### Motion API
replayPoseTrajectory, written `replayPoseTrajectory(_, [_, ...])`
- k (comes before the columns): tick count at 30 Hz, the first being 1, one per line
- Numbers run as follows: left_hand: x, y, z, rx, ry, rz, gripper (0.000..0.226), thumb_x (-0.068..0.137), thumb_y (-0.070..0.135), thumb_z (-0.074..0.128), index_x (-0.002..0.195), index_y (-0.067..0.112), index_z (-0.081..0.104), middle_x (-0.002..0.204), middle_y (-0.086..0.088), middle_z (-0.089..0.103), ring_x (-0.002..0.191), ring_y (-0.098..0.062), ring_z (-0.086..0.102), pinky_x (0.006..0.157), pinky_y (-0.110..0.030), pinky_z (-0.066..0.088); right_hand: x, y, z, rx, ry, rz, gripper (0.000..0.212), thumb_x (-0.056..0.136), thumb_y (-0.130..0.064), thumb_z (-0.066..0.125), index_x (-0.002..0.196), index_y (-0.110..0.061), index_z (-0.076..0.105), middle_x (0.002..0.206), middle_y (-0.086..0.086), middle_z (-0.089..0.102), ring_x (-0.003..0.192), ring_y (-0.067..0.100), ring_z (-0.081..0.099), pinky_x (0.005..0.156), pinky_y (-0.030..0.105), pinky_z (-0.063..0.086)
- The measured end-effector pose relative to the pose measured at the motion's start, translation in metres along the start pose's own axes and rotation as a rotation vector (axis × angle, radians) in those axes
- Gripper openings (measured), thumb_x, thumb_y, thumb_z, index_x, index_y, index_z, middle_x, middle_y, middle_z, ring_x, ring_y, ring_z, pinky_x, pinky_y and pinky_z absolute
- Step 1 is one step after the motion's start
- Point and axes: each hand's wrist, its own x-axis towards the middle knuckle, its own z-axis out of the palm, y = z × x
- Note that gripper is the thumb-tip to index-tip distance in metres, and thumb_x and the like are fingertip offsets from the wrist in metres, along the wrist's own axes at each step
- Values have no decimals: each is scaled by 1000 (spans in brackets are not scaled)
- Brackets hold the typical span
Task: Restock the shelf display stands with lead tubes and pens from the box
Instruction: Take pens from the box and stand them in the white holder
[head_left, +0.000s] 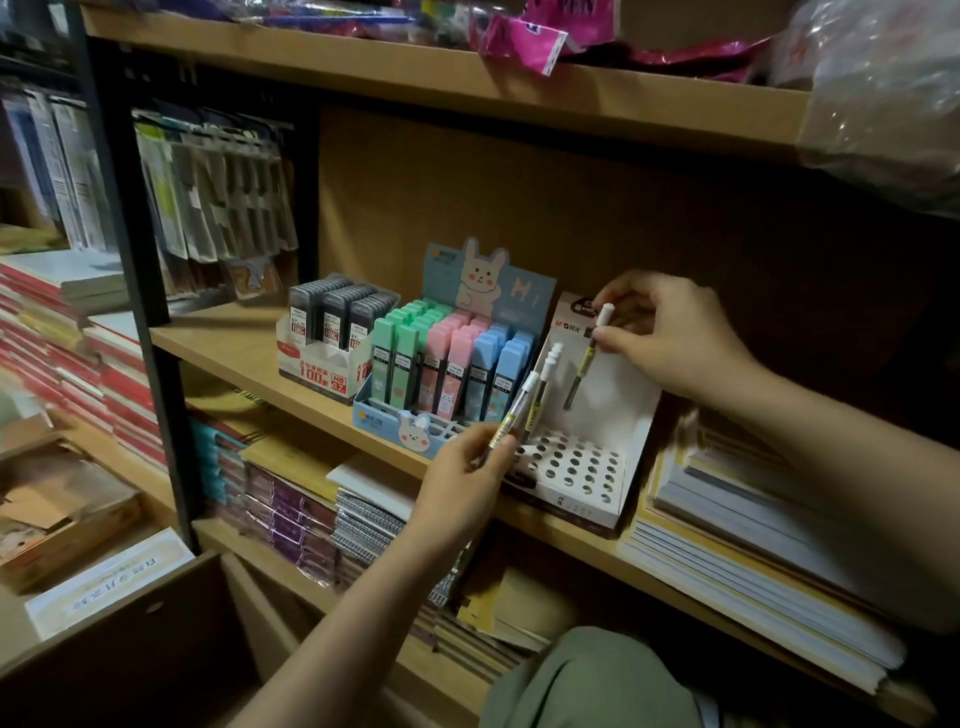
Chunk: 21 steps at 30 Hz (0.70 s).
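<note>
Green-clad knee (597, 680) below wooden shelf (234, 338)

The upper shelf's pink packets (524, 36) run off the top edge, blurred beyond reading.

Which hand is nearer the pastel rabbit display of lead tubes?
Left. The left hand, holding pens, sits just below the pastel rabbit display at its front corner; the right hand is off to its right, over the white pen stand.

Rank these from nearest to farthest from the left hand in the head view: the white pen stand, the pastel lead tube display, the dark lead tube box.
From the left hand:
1. White pen stand, just right of it.
2. Pastel lead tube display, above it.
3. Dark lead tube box, farther up-left.
</note>
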Motion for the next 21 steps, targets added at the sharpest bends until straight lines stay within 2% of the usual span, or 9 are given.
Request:
replayPoseTrajectory(3, [1, -4, 3, 71, 23, 18, 17, 101, 32, 47, 102, 26, 63, 89, 6, 67, 73, -1, 61, 60, -16, 44, 3, 11, 16, -56, 17, -21, 25, 83, -12, 76, 102, -25, 66, 90, -9, 69, 78, -2, 66, 67, 8, 52])
replayPoseTrajectory(5, [1, -7, 3, 73, 16, 25, 19, 102, 32, 45, 102, 25, 62, 96, 2, 67, 85, -7, 63, 72, -23, 50, 4, 15, 23, -87, 27, -33, 26, 83, -15, 77, 105, -24, 67, 92, -10, 68, 81, -5, 63, 66, 4, 47])
replayPoseTrajectory(7, [0, -10, 2, 89, 14, 27, 21, 102, 33, 43, 103, 23, 61, 99, 1, 66, 92, -15, 61, 84, -36, 48, 3, 18, 27, -82, 25, -21, 26, 83, -15, 77, 104, -26, 66, 92, -11, 67, 81, -2, 64, 71, 10, 50])
replayPoseTrajectory(10, [-3, -13, 1, 90, 26, 51, 21, 103, 31, 41, 108, 23, 60, 106, 9, 68, 100, -10, 61, 91, -38, 49, -1, 21, 30, -77, 28, 7, 26, 83, -14, 76, 97, -31, 63, 90, -11, 66, 79, 3, 66, 74, 19, 57])
replayPoseTrajectory(13, [-4, -14, 3, 135, 49, 83, 20, 103, 30, 42, 108, 24, 60, 104, 13, 67, 99, -2, 60, 89, -32, 47, 0, 21, 31, -107, 42, 25, 25, 84, -14, 76, 103, -26, 64, 90, -9, 65, 79, 6, 66, 76, 24, 58])
replayPoseTrajectory(15, [-3, -14, 4, 149, 56, 89, 19, 103, 31, 43, 107, 25, 60, 103, 14, 67, 91, 0, 59, 83, -31, 46, 4, 19, 31, -155, 53, 17, 28, 84, -15, 76, 108, -21, 63, 90, -8, 64, 79, 7, 66, 77, 24, 56])
replayPoseTrajectory(17, [-2, -14, 3, 158, 58, 76, 18, 103, 33, 42, 107, 27, 59, 103, 12, 68, 85, -2, 58, 78, -32, 46, 7, 15, 31, -193, 54, -4, 27, 83, -14, 76, 106, -18, 63, 91, -4, 65, 81, 8, 65, 75, 21, 54])
replayPoseTrajectory(18, [-2, -13, 3, 162, 56, 68, 19, 103, 34, 42, 107, 27, 58, 104, 11, 68, 88, -5, 60, 79, -34, 48, 8, 13, 31, -206, 51, -16, 25, 83, -13, 77, 104, -16, 64, 92, -2, 66, 82, 9, 65, 73, 19, 53])
replayPoseTrajectory(21, [-2, -13, 2, 184, 53, 64, 19, 102, 35, 42, 106, 26, 58, 102, 8, 67, 93, -13, 61, 84, -37, 48, 6, 10, 32, -273, 31, -41, 21, 81, -15, 79, 98, -11, 69, 92, 2, 68, 85, 14, 65, 79, 29, 57])
